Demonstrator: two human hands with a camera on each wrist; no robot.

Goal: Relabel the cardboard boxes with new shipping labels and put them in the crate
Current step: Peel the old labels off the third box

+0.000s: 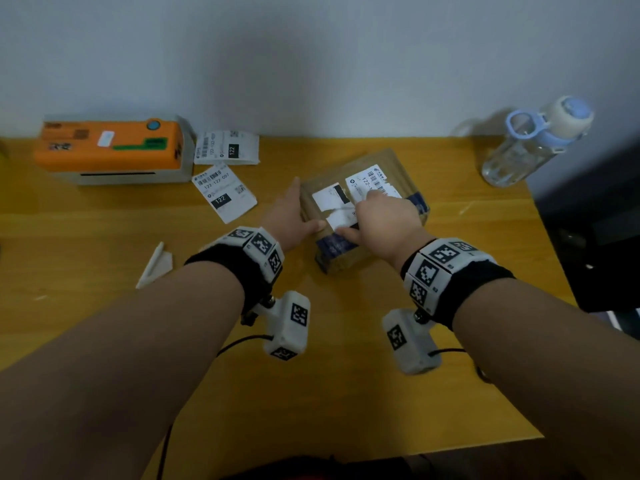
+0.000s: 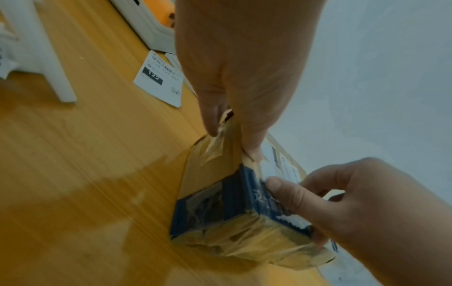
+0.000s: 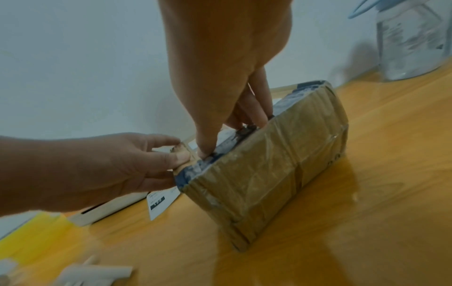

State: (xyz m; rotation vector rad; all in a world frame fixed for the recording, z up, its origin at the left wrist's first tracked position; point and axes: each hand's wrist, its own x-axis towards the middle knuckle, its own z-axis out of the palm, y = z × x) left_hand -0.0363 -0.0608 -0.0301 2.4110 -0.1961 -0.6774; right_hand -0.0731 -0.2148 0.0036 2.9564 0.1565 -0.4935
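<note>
A taped cardboard box (image 1: 388, 164) lies in the middle of the wooden table. On its top is a partly torn white shipping label (image 1: 372, 180) with ragged white scraps beside it. My left hand (image 1: 306, 207) grips the box's left side, thumb on the top edge and fingers down the far side; the left wrist view shows the same hold (image 2: 232, 139). My right hand (image 1: 360, 214) arches over the top, its fingers curled with their tips on the label and its thumb on the near edge by the blue tape (image 3: 195, 172). No crate is in view.
An orange and white label printer (image 1: 110, 143) stands at the back left, with two loose printed labels (image 1: 225, 192) beside it. Rolled white paper scraps (image 1: 156, 265) lie left of my left wrist. A clear water bottle (image 1: 519, 150) stands back right, and a dark object (image 1: 595, 230) borders the table's right edge.
</note>
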